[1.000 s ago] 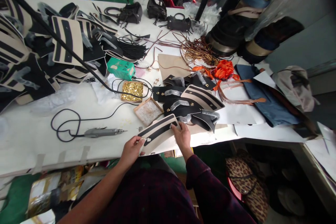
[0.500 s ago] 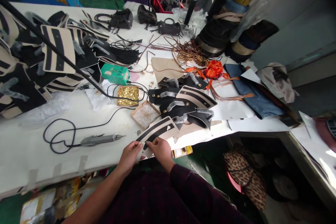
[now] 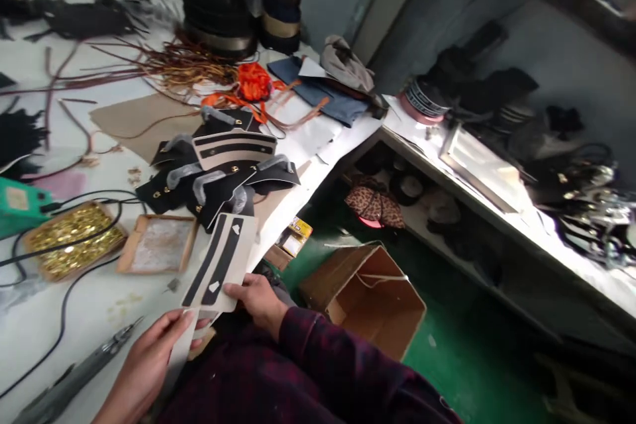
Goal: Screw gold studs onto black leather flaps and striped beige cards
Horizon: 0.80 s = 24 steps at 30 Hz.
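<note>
I have the striped panel (image 3: 224, 262) over the front edge of the bench (image 3: 149, 295), its far end just beside the pile of black pieces (image 3: 223, 197). The fingers of the right hand (image 3: 262, 303) are clamped on its near right edge; those of the left hand (image 3: 149, 351) pinch a pale strip (image 3: 183, 343) at its near end. I read the step as handling panel and strip together; the next move calls for a steady right grip, leaving the small white patches (image 3: 214, 287) undisturbed.
</note>
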### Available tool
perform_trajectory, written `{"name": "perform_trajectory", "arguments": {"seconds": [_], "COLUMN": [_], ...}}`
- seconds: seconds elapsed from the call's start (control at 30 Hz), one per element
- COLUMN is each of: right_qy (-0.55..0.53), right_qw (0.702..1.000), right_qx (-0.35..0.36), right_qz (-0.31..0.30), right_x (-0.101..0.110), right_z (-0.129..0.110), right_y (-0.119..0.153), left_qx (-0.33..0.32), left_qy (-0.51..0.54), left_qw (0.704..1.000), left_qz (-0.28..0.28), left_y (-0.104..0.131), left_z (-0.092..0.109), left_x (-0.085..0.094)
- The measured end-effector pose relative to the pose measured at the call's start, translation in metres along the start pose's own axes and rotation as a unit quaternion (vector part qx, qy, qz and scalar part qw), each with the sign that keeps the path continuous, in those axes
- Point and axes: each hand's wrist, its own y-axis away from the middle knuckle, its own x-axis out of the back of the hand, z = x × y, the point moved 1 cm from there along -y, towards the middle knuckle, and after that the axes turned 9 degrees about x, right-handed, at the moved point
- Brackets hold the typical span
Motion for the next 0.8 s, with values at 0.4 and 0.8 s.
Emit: {"name": "perform_trajectory", "arguments": {"seconds": [0.4,0.8], "right_qy": [-0.106,0.183], "right_qw": [0.914,0.957], "right_qx": [0.029,0.143], "right_qz": [0.391,-0.172], "right_x": [0.165,-0.025], "right_z": [0.015,-0.115], "right_y": [0.157,0.040], "left_qx": [-0.150,-0.198], "left_qy": [-0.221,-0.104], "left_qw": [0.963,0.974], "left_qz": [-0.035,-0.033], "left_y": [0.013,0.035], "left_z": [0.038,0.057], "left_x": [-0.032,-0.059]}}
